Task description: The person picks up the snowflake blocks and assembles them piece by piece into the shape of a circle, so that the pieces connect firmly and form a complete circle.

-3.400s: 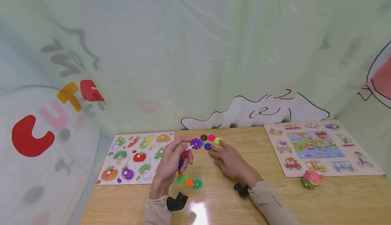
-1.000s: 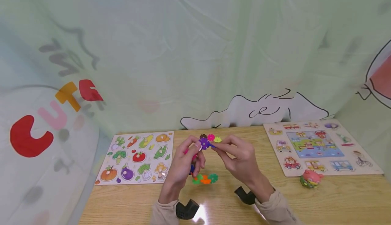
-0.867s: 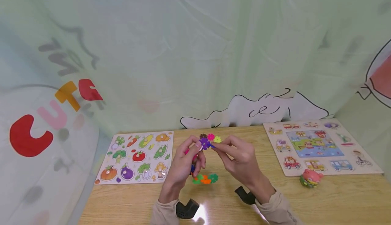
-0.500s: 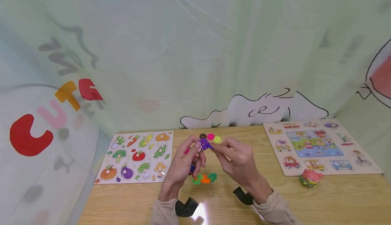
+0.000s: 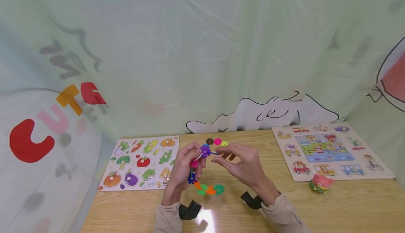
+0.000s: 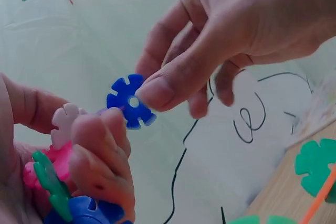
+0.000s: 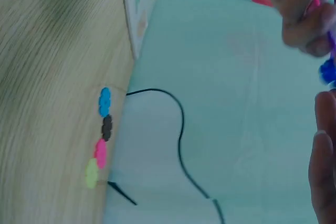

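Note:
My left hand [image 5: 185, 162] grips a chain of interlocking plastic snowflake discs. A purple disc [image 5: 205, 151] tops it, with white, pink, green and blue pieces below among the fingers. The lower end has orange links and a green disc [image 5: 219, 189]. A blue snowflake disc [image 6: 131, 102] is joined to the purple one and appears edge-on in the head view. My right hand [image 5: 242, 162] is beside that blue disc, thumb and index finger parted around its outer edge. In the left wrist view the thumb overlaps the rim; whether it touches cannot be told.
Loose light-blue [image 7: 105, 102], brown [image 5: 210, 141], pink [image 5: 217, 141] and yellow [image 5: 224, 143] discs lie at the table's back edge. A vegetable puzzle board [image 5: 139, 162] lies left, a vehicle puzzle board [image 5: 332, 152] right. A pink toy [image 5: 321, 183] sits before the latter.
The right hand picked up the blue disc from the table and brought it to the purple one. Since half a second ago its fingers have spread, and the left hand has shifted left with the chain.

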Demonstrator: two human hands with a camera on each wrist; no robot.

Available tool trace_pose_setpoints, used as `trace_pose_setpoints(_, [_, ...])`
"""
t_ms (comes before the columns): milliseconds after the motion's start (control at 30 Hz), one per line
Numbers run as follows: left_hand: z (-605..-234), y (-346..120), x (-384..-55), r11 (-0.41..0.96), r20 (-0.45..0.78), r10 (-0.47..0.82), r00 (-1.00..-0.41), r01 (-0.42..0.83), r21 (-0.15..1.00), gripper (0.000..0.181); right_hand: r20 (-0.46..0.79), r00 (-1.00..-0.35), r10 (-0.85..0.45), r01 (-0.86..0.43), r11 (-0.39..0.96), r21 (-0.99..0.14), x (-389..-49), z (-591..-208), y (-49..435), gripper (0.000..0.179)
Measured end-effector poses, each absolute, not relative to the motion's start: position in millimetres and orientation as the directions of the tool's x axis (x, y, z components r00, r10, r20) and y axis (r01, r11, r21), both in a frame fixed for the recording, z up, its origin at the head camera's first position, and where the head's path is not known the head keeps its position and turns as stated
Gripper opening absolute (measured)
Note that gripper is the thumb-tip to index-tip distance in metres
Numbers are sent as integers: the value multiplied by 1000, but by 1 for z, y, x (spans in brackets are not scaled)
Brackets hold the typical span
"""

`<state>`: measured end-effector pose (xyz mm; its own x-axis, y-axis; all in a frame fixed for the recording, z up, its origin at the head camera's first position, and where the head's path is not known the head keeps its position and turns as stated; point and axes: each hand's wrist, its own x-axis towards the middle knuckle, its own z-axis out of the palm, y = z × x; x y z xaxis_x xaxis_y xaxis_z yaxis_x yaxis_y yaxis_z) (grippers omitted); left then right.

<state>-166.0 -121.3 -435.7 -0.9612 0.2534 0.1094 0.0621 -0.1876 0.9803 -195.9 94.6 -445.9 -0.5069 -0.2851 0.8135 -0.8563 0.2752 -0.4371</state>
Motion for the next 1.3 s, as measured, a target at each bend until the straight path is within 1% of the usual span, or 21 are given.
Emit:
trace_pose_setpoints(67, [-436,-123,-167,-191,102,233,-967,57,980,30,772,-566,-290,-819,305,-486,-203,-452,100,27])
trace_pose_setpoints(167, [-438,-125,-168,-204,77,189,-979,37,978,28,661,-705,-258,-695,441,-568,-216,-467,109,39])
trace_pose_setpoints(200, [-438,-126,-168,-204,70,177,-982,33,978,27,602,-758,-249,-634,498,-592,-221,-472,111,43])
trace_pose_setpoints(267, [-439,-129,-169,-200,61,157,-986,29,979,26,471,-842,-262,-526,595,-608,-230,-488,116,52])
trace_pose_setpoints(300, [-439,-129,-169,-198,58,150,-987,28,980,27,398,-872,-287,-484,631,-606,-234,-496,118,58])
trace_pose_setpoints(333, [-439,-130,-169,-192,59,145,-988,31,981,26,337,-885,-321,-464,660,-591,-238,-504,121,63])
trace_pose_setpoints(400, [-439,-131,-169,-185,64,139,-988,37,982,26,223,-884,-410,-459,676,-576,-245,-522,125,70])
trace_pose_setpoints(467, [-440,-131,-169,-184,66,138,-988,40,982,26,154,-856,-494,-485,662,-571,-248,-533,127,70])
trace_pose_setpoints(533, [-439,-131,-170,-180,68,137,-988,42,983,26,118,-824,-554,-518,654,-551,-247,-538,127,66])
trace_pose_setpoints(633, [-439,-132,-170,-174,69,141,-988,44,984,28,61,-810,-584,-523,671,-526,-243,-532,126,59])
trace_pose_setpoints(733, [-439,-132,-170,-169,71,140,-988,46,985,31,53,-837,-545,-496,715,-492,-242,-524,126,50])
trace_pose_setpoints(867, [-439,-134,-169,-174,70,133,-989,46,984,33,107,-901,-421,-420,782,-461,-243,-517,125,28])
trace_pose_setpoints(933, [-439,-135,-169,-179,66,132,-989,42,983,33,122,-923,-365,-378,805,-457,-244,-515,126,21])
trace_pose_setpoints(1000, [-438,-135,-169,-181,61,132,-989,37,983,32,120,-938,-326,-343,813,-471,-245,-515,127,20])
trace_pose_setpoints(1067, [-438,-136,-169,-181,57,132,-990,32,983,32,119,-946,-300,-319,812,-488,-246,-515,128,26])
trace_pose_setpoints(1200, [-437,-138,-169,-192,47,142,-989,19,981,31,126,-946,-299,-321,810,-490,-246,-517,128,36])
trace_pose_setpoints(1300, [-438,-139,-169,-219,43,166,-985,5,976,31,108,-942,-317,-328,811,-484,-246,-518,128,28])
